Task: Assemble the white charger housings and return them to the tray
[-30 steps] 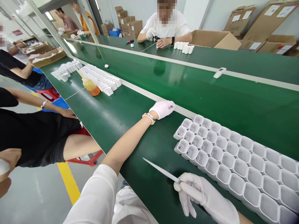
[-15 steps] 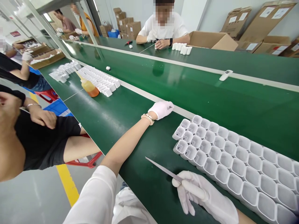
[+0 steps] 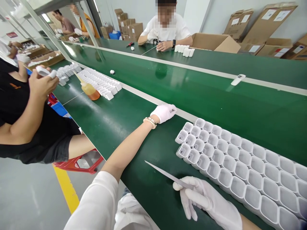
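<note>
My right hand [image 3: 201, 198], in a white glove, pinches metal tweezers [image 3: 165, 175] between thumb and forefinger; its other fingers hang loosely. The tweezers point left over the green tabletop. My left hand [image 3: 164, 112], gloved with a beaded bracelet [image 3: 150, 122] at the wrist, rests against the pale rail [image 3: 188, 115] along the belt. Its fingers are curled; whether anything is inside them is hidden. To the right of both hands stand close rows of white open-topped plastic housings [image 3: 225, 177]. Several at the left end show a small dark slot inside.
Beyond the rail runs a green conveyor belt [image 3: 192, 86] with a white part [image 3: 238, 80] and a small white piece [image 3: 112, 72] on it. A bottle of orange liquid [image 3: 90, 91] stands left, near more housings [image 3: 103, 83]. A co-worker [image 3: 21, 105] sits left, another [image 3: 165, 28] opposite.
The co-worker at left has raised their hands and now holds a white part. The white part on the belt has shifted slightly right. My hands have stayed nearly still.
</note>
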Demonstrator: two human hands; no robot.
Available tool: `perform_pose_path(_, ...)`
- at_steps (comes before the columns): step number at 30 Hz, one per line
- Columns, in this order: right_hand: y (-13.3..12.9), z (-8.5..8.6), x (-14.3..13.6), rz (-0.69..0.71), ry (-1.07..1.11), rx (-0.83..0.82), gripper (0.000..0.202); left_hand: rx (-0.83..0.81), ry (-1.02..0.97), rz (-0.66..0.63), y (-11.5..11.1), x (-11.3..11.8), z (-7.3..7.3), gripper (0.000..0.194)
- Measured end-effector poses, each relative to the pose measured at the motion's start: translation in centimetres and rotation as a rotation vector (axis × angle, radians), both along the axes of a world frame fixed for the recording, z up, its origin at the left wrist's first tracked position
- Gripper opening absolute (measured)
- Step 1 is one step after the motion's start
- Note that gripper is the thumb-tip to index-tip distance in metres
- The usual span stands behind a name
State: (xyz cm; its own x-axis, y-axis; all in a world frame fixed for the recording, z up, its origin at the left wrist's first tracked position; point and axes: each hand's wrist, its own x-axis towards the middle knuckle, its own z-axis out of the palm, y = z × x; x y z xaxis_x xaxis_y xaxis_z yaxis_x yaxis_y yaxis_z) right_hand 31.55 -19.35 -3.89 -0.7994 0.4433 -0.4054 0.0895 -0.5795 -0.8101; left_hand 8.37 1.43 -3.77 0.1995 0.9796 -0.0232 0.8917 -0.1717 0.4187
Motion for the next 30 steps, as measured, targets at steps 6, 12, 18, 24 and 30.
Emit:
perform_pose_path(6,-0.1,0.0,0.0,-0.021,-0.012,-0.051,0.042,0.012,0.012,-0.001,0.0,0.0,0.0,0.019)
perform_pose_path(12,0.1,0.8,-0.4,0.017,-0.072,-0.074,0.041,0.017,0.02,-0.003,0.0,0.0,-0.1,0.019)
perform_pose_path(18,0.3,0.9,-0.7,-0.008,-0.092,-0.091,0.042,0.023,0.027,-0.01,0.1,0.0,-0.1,0.019)
perform_pose_path(24,0.1,0.5,-0.6,0.007,-0.108,-0.07,0.042,0.023,0.024,-0.011,0.1,0.0,-0.2,0.019)
perform_pose_path(30,0.1,0.4,-0.5,-0.002,-0.092,-0.081,0.041,0.025,0.02,-0.009,0.0,0.0,-0.1,0.019)
